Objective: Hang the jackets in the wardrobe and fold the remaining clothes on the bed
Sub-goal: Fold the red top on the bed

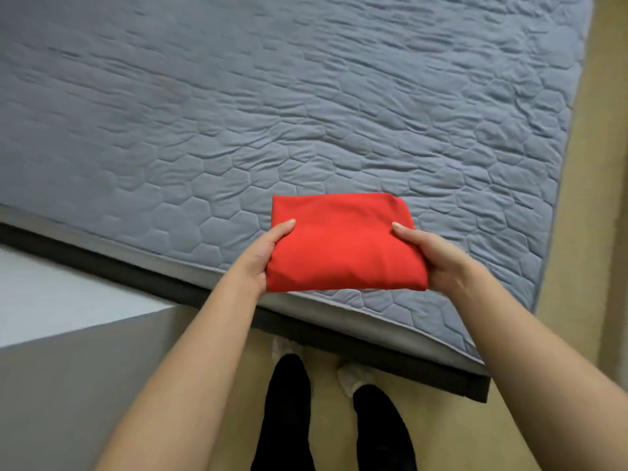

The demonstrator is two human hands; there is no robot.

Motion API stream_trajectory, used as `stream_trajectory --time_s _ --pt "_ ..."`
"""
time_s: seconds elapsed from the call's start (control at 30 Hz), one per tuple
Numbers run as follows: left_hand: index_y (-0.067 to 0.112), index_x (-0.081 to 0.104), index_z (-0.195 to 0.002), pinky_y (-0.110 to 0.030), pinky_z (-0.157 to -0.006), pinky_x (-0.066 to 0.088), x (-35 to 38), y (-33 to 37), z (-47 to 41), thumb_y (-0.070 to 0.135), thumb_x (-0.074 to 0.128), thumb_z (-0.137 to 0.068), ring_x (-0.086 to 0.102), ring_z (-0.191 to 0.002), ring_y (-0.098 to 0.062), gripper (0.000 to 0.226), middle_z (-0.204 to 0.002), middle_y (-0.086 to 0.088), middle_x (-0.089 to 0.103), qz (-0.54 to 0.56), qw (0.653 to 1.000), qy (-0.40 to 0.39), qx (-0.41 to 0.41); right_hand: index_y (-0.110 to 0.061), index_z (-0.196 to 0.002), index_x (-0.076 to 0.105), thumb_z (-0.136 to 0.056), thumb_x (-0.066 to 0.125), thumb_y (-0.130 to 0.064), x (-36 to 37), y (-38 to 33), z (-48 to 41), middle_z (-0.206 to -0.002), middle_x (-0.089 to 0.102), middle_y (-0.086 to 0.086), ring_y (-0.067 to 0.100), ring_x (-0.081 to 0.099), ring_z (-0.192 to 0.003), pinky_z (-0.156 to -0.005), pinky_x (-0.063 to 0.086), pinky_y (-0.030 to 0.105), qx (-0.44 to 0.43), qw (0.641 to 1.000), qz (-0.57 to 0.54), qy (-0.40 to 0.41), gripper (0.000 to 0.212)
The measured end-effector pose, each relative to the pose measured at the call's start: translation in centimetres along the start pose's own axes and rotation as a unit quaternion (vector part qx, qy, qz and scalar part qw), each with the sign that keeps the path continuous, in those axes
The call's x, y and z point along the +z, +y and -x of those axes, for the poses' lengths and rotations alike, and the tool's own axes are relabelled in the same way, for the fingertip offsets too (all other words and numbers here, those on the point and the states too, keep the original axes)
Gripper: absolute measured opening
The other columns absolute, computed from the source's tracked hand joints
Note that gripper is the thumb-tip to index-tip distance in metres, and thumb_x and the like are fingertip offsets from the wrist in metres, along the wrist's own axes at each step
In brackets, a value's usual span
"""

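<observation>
item: folded red garment [343,243], pinched at both sides by my left hand [263,254] and right hand [430,258]; set flat, edges squared, on bed [238,113].

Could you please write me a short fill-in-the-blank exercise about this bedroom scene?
The left hand and right hand grip a folded cloth garment coloured ____.
Each hand's ____ lies on top of it.
The grey-blue quilted mattress is stitched in ____ shapes.
Missing words: red; thumb; hexagonal.
</observation>
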State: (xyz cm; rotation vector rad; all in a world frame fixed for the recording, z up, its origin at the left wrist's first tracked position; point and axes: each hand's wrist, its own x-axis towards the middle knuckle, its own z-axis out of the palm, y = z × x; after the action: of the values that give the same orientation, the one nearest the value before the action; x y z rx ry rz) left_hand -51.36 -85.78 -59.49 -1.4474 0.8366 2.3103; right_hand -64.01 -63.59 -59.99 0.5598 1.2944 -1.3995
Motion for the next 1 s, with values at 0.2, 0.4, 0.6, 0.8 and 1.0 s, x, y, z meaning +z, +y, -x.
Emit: stream_trajectory --time_s 0.2,0.4,0.6,0.8,1.0 --pt "0.007 0.069 -0.09 -0.029 -0.05 0.056 -0.7 -2.1 19.4 0.029 0.056 -0.091 0.071 -0.063 -0.017 0.025 -0.079 -0.009 0.074 0.097 0.99 0.024 0.102 -0.008 -0.103 0.064 -0.072 0.066 -0.024 7.4 -1.1 13.6 -0.088 0.074 0.008 0.018 0.072 -0.073 -0.063 0.059 0.031 -0.021 0.988 0.042 -0.145 0.035" --pt "0.01 0.066 -0.094 -0.025 -0.051 0.056 -5.1 -11.1 35.6 0.031 0.054 -0.091 0.071 -0.063 -0.014 0.024 -0.077 -0.005 0.074 0.255 0.923 0.135 0.255 -0.01 -0.077 0.075 -0.078 0.063 -0.021 17.3 3.1 23.9 -0.077 0.073 0.006 0.016 0.071 -0.067 -0.059 0.058 0.028 -0.011 0.948 0.152 -0.281 0.016" --pt "0.013 0.074 -0.089 -0.033 -0.056 0.057 -10.5 -25.3 49.5 0.037 0.064 -0.079 0.072 -0.074 -0.019 0.027 -0.088 -0.007 0.075 0.414 0.797 0.229 0.376 -0.007 -0.098 0.068 -0.073 0.066 -0.022 27.6 14.4 33.1 -0.088 0.073 0.009 0.02 0.071 -0.075 -0.067 0.059 0.033 0.046 0.868 0.274 -0.413 0.029" --pt "0.016 0.079 -0.087 -0.04 -0.067 0.057 -11.6 -46.3 60.8 0.03 0.065 -0.075 0.07 -0.092 -0.023 0.024 -0.105 -0.007 0.072 0.546 0.609 0.297 0.492 -0.008 -0.09 0.075 -0.079 0.062 -0.025 31.6 33.4 44.4 -0.093 0.074 0.01 0.022 0.072 -0.081 -0.067 0.059 0.034 0.163 0.72 0.416 -0.531 0.024" --pt "0.013 0.072 -0.103 -0.04 -0.062 0.058 -7.9 -70.2 71.4 0.024 0.071 -0.07 0.071 -0.088 -0.027 0.035 -0.103 -0.01 0.072 0.621 0.41 0.449 0.494 -0.008 -0.116 0.063 -0.079 0.06 -0.019 27.2 55.9 59.1 -0.104 0.071 0.012 0.024 0.071 -0.086 -0.067 0.058 0.037 0.311 0.51 0.503 -0.625 0.039"
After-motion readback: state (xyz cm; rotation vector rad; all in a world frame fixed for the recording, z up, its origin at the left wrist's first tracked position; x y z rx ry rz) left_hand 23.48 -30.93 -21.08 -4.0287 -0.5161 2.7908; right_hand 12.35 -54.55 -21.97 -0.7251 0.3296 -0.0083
